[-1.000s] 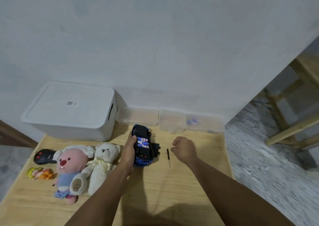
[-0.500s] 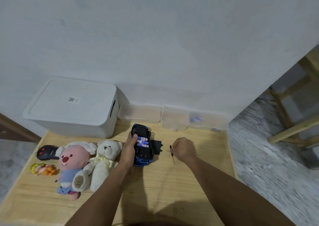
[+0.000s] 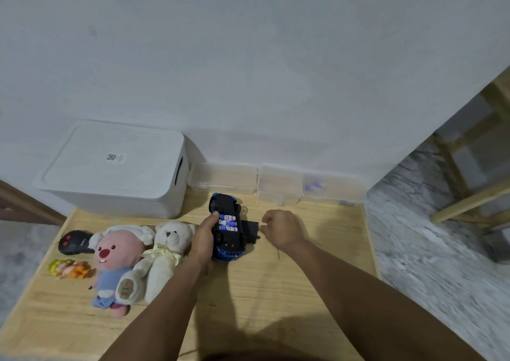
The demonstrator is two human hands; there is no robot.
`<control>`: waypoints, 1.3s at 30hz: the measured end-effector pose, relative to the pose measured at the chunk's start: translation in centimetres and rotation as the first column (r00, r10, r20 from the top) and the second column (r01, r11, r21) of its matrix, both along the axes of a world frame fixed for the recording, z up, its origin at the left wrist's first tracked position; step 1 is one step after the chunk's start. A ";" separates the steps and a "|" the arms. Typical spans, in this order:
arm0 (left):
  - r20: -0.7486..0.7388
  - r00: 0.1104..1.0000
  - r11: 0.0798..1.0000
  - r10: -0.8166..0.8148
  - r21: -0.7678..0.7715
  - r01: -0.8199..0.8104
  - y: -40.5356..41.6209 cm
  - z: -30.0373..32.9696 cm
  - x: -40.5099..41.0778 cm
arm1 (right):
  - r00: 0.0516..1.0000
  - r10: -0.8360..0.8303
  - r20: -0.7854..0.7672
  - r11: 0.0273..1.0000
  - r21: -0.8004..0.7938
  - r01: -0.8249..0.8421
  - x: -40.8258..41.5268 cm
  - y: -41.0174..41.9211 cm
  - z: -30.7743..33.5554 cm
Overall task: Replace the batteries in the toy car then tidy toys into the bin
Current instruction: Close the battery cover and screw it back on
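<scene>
The blue toy car (image 3: 226, 240) lies upside down on the wooden table (image 3: 276, 291), its battery bay uncovered with three blue-and-white batteries (image 3: 228, 222) showing. My left hand (image 3: 204, 236) grips the car's left side. The black battery cover (image 3: 252, 232) lies against the car's right side. My right hand (image 3: 281, 228) is closed just right of the cover, over the handle of a thin screwdriver (image 3: 278, 255) whose shaft pokes out under the wrist. The white bin (image 3: 116, 167) stands at the back left with its lid on.
Left of the car lie a white teddy bear (image 3: 165, 250), a pink plush (image 3: 118, 255), a black remote (image 3: 73, 242) and a small yellow-orange toy (image 3: 69, 268). Three clear boxes (image 3: 278, 184) line the wall. The table's right edge drops to a marble floor with a wooden stool (image 3: 469, 195).
My right hand came down onto the screwdriver that lay on the table and closed on it, shifting a little toward the car. My left hand stays on the car.
</scene>
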State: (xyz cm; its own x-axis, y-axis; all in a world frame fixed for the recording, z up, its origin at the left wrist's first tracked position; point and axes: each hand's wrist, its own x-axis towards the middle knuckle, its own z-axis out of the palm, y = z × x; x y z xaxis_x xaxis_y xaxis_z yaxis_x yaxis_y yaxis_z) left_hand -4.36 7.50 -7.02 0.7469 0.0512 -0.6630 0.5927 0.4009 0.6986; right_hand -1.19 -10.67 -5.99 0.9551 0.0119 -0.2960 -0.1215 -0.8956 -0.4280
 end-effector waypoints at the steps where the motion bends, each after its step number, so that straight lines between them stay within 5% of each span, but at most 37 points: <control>1: -0.008 1.000 1.000 0.006 -0.012 -0.006 0.1 0.2 -0.1 | 0.999 0.039 0.009 0.998 -0.044 -0.038 0.0 0.9 -0.1; 5: -0.016 1.000 0.999 0.019 -0.050 -0.020 0.8 0.4 -0.1 | 0.983 0.180 -0.030 0.948 -0.261 -0.181 -0.4 2.8 -0.5; 8: -0.021 0.999 0.996 0.040 -0.078 -0.042 1.1 0.7 -0.1 | 0.984 0.174 -0.037 0.943 -0.282 -0.178 -0.7 3.1 -1.2; 15: -0.049 0.993 0.988 0.110 -0.099 -0.115 1.2 0.7 0.4 | 0.996 -0.079 -0.050 0.983 0.161 0.086 0.7 2.3 -0.2; 21: -0.020 0.997 0.986 0.069 -0.150 -0.071 0.6 1.0 0.8 | 0.967 -0.094 -0.236 0.750 0.622 0.225 2.0 0.4 3.4; 29: 0.025 0.999 0.989 -0.047 -0.141 0.050 -0.5 2.5 0.9 | 0.975 -0.068 -0.212 0.716 0.670 0.196 3.0 0.2 6.6; 39: 0.073 0.994 0.984 -0.086 -0.153 0.097 -1.6 4.0 1.2 | 0.997 0.073 -0.013 0.789 0.613 -0.050 3.6 1.2 8.5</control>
State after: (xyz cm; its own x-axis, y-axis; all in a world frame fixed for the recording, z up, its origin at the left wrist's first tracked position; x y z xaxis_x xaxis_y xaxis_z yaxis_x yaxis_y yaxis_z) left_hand -3.14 5.93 -3.03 0.7856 -0.1194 -0.6071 0.5870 0.4539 0.6704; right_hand 2.37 -9.44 2.55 0.9357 0.2596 -0.2387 -0.1000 -0.4538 -0.8855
